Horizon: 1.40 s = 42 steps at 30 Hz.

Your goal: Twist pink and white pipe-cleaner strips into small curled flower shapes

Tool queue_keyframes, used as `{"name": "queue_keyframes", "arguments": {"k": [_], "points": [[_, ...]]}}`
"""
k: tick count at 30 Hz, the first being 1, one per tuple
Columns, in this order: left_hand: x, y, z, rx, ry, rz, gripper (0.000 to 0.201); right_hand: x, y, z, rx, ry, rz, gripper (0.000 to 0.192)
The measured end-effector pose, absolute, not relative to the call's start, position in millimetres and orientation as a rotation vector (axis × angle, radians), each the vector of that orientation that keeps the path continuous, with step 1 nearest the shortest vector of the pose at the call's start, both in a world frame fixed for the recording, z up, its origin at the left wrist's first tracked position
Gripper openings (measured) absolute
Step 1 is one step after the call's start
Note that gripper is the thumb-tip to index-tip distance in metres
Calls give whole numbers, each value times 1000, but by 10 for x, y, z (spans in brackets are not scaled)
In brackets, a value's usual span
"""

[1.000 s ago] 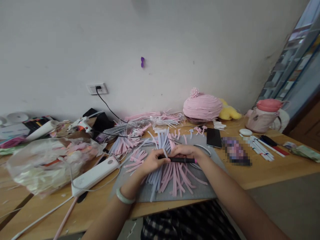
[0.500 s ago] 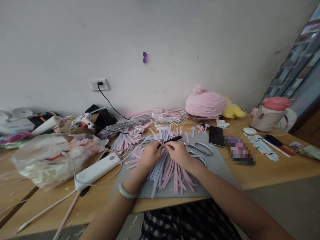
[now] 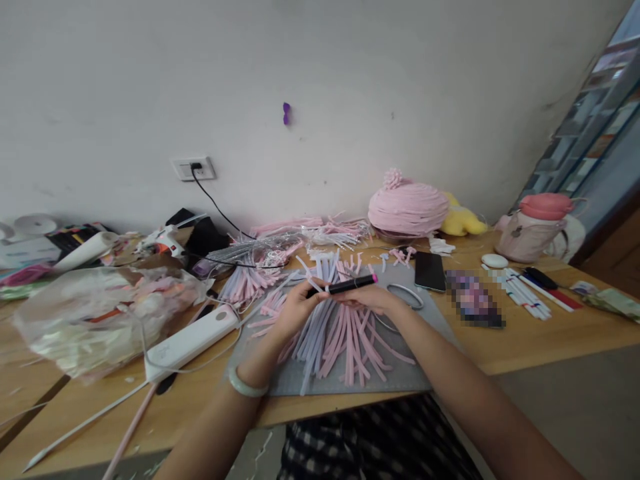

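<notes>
A black marker pen [image 3: 353, 284] with a pink end lies level between my two hands, above a fan of fuzzy strips. My left hand [image 3: 300, 305] pinches near the pen's left part, and a short pale pink chenille stem [image 3: 315, 285] slants up at its fingertips. My right hand [image 3: 373, 298] has its fingers under and against the pen, pointing toward the left hand. Beneath both hands spread lilac chenille stems [image 3: 307, 350] and pink chenille stems [image 3: 351, 343] on a grey mat [image 3: 430, 337]. Scissors [image 3: 407, 296] lie behind my right wrist, partly hidden.
A phone [image 3: 429, 271] and several pens [image 3: 524, 295] lie right, near a pink-lidded jug [image 3: 533, 230]. A pink fuzzy dome [image 3: 407, 210] stands by the wall. Left are a plastic bag [image 3: 65, 333], a white power strip [image 3: 193, 343] with cables, and a glue gun [image 3: 167, 240].
My right hand has turned and slid under the marker pen, its fingers straighter. The pen now shows more fully, with its pink end farther right. The view has shifted slightly.
</notes>
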<state>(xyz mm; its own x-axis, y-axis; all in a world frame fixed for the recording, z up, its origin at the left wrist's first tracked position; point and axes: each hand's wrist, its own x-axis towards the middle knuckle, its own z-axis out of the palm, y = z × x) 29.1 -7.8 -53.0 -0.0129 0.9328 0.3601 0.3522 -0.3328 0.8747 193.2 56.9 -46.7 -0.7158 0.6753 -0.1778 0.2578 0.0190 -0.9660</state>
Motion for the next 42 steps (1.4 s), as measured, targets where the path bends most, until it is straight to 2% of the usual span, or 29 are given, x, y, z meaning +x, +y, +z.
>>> {"name": "queue_keyframes", "arguments": {"k": [6,10,16,22,30,35,42], "points": [[310,-148,-418,2190,1300,1039,11,2035,674,-404,-1142,-2122,1465,30],[305,-106,-458,2431,1454,840,11,2020,623,-399,-1103,-2111,1328,28],[279,-53,-554,2423,1762,890,15,1921,512,-427,-911,-2221,1064,22],[302,-41,-566,2262,1774,1156,20,1893,462,-430,-887,-2151,1184,24],[237,-11,-547,1872,1585,1437,16,1929,521,-481,-881,-1882,1886,27],[271,-131,-414,2060,1272,1240,15,2001,638,-452,-1000,-1836,2027,18],[265,-150,-360,2434,1338,789,15,2038,631,-374,-1117,-1944,1789,17]]}}
